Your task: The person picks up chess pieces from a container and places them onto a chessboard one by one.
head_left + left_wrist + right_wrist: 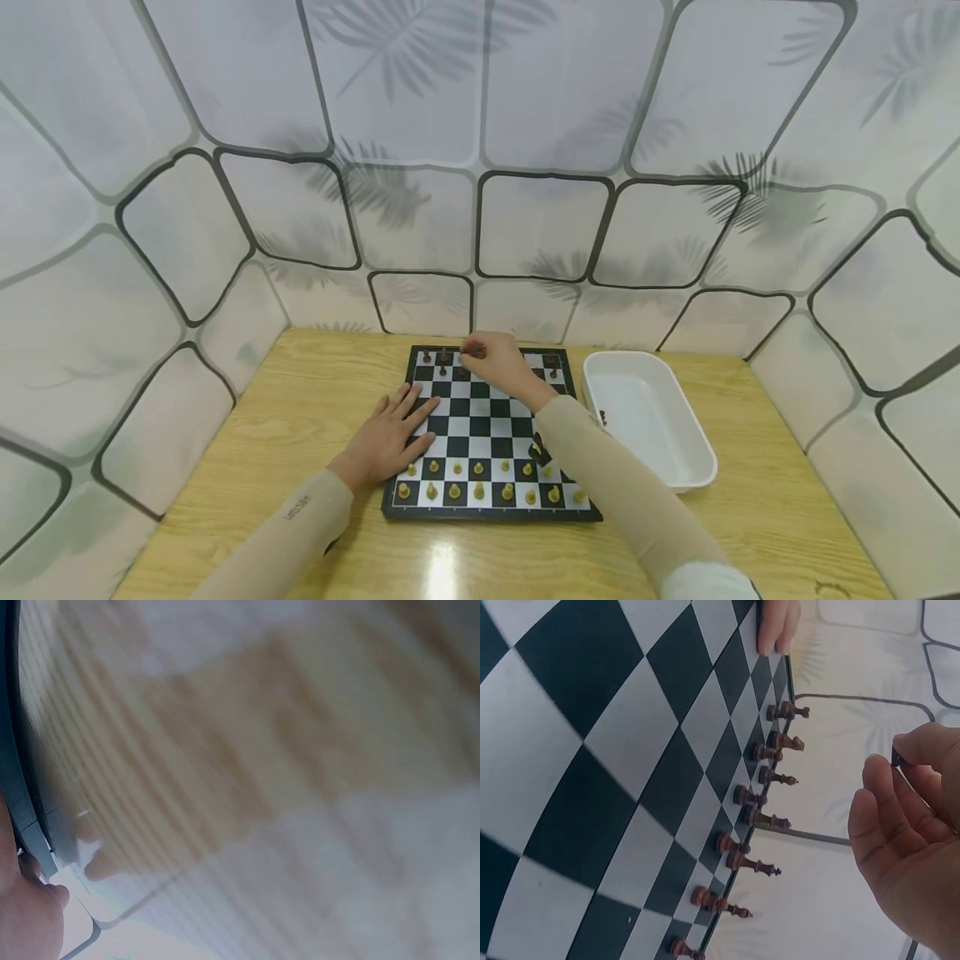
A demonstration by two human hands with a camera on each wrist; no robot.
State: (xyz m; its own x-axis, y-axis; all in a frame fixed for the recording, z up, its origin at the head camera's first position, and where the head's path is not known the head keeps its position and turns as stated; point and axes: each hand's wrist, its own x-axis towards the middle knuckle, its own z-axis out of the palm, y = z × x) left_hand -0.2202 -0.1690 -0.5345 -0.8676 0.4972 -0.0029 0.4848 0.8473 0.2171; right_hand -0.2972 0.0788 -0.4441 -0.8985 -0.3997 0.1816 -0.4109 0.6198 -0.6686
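My left hand (388, 440) rests with spread fingers on the left edge of a black-and-white chessboard (480, 406); its fingertips (775, 637) also show at the top of the right wrist view. Over the far rows is my right hand (501, 360), thumb and forefinger pinching a small dark piece (897, 756), mostly hidden by the fingertips. Brown chess pieces (756, 862) stand in the two far rows, some covered by the right hand in the head view. Pale yellow chess pieces (478, 491) fill the two near rows, partly behind the right forearm.
A white plastic tray (651, 417) stands right of the board, with a small dark thing (602, 417) at its left side. Board and tray are on a wooden table (300, 400). Patterned fabric walls (540, 225) rise behind and at both sides.
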